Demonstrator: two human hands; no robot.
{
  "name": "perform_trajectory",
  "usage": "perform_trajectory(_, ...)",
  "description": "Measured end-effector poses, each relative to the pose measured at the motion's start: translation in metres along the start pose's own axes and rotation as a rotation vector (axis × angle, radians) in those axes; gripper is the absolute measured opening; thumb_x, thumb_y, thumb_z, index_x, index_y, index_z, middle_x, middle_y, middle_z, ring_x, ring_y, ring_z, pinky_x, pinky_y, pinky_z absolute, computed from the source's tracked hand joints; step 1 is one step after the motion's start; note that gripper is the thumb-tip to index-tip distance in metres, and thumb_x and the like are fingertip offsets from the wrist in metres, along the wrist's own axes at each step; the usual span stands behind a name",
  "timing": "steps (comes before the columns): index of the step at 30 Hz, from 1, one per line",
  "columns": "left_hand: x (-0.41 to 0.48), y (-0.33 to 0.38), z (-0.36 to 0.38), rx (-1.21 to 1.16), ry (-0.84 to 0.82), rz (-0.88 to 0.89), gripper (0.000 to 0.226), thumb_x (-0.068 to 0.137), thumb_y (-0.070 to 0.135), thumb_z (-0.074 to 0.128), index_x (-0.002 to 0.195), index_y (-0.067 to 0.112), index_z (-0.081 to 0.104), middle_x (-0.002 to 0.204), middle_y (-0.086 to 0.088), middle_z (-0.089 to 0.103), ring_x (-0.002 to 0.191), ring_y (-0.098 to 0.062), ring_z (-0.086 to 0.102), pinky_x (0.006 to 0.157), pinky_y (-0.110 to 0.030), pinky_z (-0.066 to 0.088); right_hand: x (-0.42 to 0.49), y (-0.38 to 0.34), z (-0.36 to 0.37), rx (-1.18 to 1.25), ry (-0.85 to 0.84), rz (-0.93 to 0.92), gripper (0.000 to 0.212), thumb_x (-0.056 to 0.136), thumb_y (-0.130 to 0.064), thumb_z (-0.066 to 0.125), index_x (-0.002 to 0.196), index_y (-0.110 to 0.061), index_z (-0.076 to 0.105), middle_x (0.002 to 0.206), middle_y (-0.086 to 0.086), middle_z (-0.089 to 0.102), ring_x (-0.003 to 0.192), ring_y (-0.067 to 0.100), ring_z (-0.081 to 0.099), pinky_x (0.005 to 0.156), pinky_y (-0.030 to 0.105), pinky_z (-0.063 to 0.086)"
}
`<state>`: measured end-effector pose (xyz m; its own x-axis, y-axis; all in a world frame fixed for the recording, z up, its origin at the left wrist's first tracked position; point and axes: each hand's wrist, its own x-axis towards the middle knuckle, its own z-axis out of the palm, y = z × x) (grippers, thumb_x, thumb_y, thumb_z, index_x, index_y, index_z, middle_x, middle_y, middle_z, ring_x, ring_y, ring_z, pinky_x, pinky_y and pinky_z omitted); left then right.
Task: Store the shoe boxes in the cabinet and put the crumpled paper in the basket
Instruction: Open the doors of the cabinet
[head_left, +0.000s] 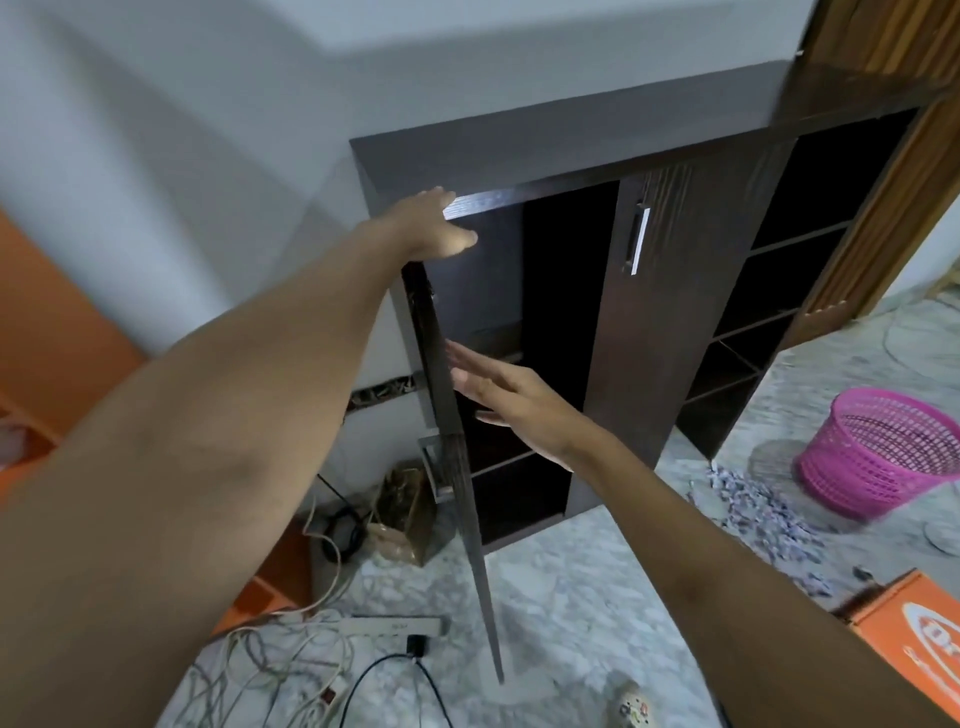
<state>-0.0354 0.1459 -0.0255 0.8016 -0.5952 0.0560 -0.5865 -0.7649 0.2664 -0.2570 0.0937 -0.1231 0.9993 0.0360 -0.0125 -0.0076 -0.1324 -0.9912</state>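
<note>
Fingers of the right hand were straight, released, beside the open cabinet door; left hand, at 11 o'clock, lay over its top, grip unclear. Best swung fully wide.

The marbled floor carries the cabinet, a pink basket, scattered paper scraps, an orange shoe box, tangled cables and a power strip

Wall: plain white, softly lit, faint shadows. Floor: grey-white marble-pattern tile. Orange shelving unit: at the left edge, against the wall. Ribbed wooden door frame: upper right. White and black cables: tangled on the floor at lower left, beside a white power strip.
</note>
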Motion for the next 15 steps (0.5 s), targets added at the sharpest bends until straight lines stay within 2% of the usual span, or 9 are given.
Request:
perform_trajectory(2, 0.001, -0.001, -0.002, -0.021, -0.024, -0.021, 0.078, 0.092, 0.046, 0.056, 0.155, 0.019, 0.019, 0.164, 0.003, 0.01, 0.151, -0.021, 0.01, 0.122, -0.038, 0.012, 0.005, 0.0, 0.004, -0.014, 0.002, -0.021, 0.067, 0.09, -0.055, 0.054, 0.151, -0.037, 0.032, 0.155, -0.012, 0.037, 0.14, 0.007, 0.038, 0.113, 0.036, 0.034)
perform_trajectory(6, 0.004, -0.003, -0.002, -0.02, -0.035, -0.006, 0.078, 0.092, 0.046, 0.055, 0.156, 0.019, 0.019, 0.164, 0.003, 0.01, 0.151, -0.023, 0.012, 0.12, -0.037, 0.014, 0.006, 0.002, -0.004, 0.054, 0.023, -0.027, 0.068, 0.087, -0.058, 0.052, 0.149, -0.038, 0.033, 0.153, -0.01, 0.041, 0.139, 0.011, 0.04, 0.112, 0.041, 0.036)
perform_trajectory(8, 0.008, -0.003, -0.002, 0.023, -0.033, -0.002, 0.079, 0.09, 0.049, 0.054, 0.155, 0.019, 0.021, 0.164, 0.001, 0.013, 0.15, -0.023, 0.014, 0.121, -0.04, 0.016, 0.006, 0.005, -0.01, 0.039, -0.002, -0.031, 0.066, 0.089, -0.057, 0.052, 0.149, -0.037, 0.034, 0.152, -0.01, 0.043, 0.139, 0.01, 0.041, 0.111, 0.039, 0.038)
perform_trajectory(11, 0.014, 0.001, -0.003, 0.099, -0.001, -0.011, 0.072, 0.088, 0.055, 0.051, 0.148, 0.017, 0.036, 0.156, -0.005, 0.034, 0.141, -0.026, 0.033, 0.113, -0.042, 0.031, 0.006, 0.01, -0.022, -0.077, -0.008, -0.052, 0.064, 0.089, -0.062, 0.053, 0.147, -0.039, 0.037, 0.146, -0.018, 0.047, 0.136, 0.005, 0.044, 0.109, 0.034, 0.039)
perform_trajectory(13, 0.018, 0.007, -0.002, 0.131, 0.035, 0.017, 0.065, 0.09, 0.056, 0.049, 0.14, 0.014, 0.045, 0.146, -0.008, 0.047, 0.132, -0.028, 0.044, 0.105, -0.041, 0.037, 0.006, 0.008, -0.04, -0.092, 0.092, -0.045, 0.058, 0.087, -0.061, 0.055, 0.141, -0.041, 0.045, 0.136, -0.019, 0.054, 0.128, 0.004, 0.052, 0.107, 0.034, 0.044)
perform_trajectory(15, 0.023, 0.015, 0.001, 0.141, 0.064, 0.074, 0.056, 0.094, 0.053, 0.047, 0.132, 0.012, 0.053, 0.138, -0.011, 0.053, 0.126, -0.031, 0.049, 0.1, -0.04, 0.04, 0.007, 0.009, -0.067, -0.065, 0.232, -0.029, 0.043, 0.089, -0.052, 0.056, 0.131, -0.041, 0.053, 0.131, -0.011, 0.061, 0.12, 0.007, 0.059, 0.101, 0.035, 0.05)
